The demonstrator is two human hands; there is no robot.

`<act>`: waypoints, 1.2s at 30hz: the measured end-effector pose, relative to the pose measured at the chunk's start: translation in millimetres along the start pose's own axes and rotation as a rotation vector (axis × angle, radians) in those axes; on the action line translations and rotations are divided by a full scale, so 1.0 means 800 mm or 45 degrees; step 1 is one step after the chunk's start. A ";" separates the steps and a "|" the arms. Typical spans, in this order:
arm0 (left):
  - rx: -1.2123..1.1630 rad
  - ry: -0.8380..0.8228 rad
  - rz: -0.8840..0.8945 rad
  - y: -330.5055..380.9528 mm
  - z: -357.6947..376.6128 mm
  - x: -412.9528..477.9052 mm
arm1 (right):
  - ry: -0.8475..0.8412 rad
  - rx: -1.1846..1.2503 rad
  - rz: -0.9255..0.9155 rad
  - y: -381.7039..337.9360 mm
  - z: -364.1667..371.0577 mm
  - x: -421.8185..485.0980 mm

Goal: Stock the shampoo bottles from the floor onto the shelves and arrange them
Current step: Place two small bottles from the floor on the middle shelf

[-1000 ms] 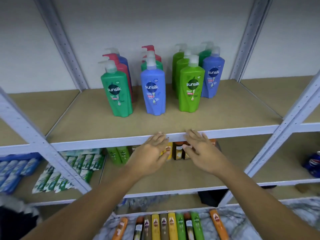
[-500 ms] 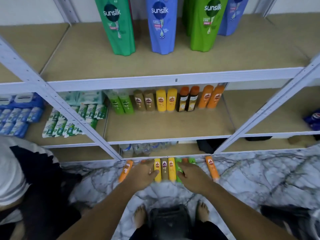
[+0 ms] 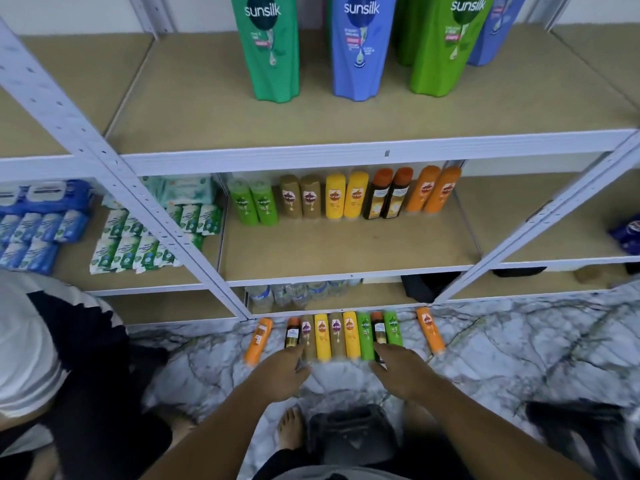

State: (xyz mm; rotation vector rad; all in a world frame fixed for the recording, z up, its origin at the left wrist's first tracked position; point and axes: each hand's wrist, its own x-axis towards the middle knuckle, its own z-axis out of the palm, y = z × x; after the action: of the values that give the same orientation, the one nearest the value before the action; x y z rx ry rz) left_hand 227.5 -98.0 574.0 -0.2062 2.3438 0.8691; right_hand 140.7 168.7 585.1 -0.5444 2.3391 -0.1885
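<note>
Marble floor (image 3: 519, 348), Sunsilk shampoo bottles (image 3: 349, 336)

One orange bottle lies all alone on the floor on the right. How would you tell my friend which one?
Look at the marble floor before the white shelves, where small bottles lie in a row. Go to the row's right end: past the last green bottle and a gap lies the orange bottle, alone and slanted.

The left hand (image 3: 277, 372) and right hand (image 3: 403, 368) hover, fingers loose, at the near ends of shampoo bottles (image 3: 346, 336) lying side by side on the floor (image 3: 502, 341) before the shelves (image 3: 346, 251).
</note>
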 end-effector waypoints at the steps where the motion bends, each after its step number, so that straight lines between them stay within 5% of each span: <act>1: 0.015 -0.003 0.012 -0.001 -0.005 0.001 | 0.014 0.000 0.007 -0.005 0.003 0.003; 22: -0.068 0.129 -0.174 0.045 0.037 0.074 | -0.071 -0.089 -0.144 0.091 -0.009 0.077; 36: -0.143 0.170 -0.228 -0.119 0.137 0.254 | -0.039 -0.026 -0.201 0.065 0.149 0.277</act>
State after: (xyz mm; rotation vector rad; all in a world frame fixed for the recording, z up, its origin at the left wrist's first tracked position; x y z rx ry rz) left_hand 153.9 -88.2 335.3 -0.5272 2.3559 0.9237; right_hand 59.4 121.6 345.8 -0.7375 2.2712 -0.2279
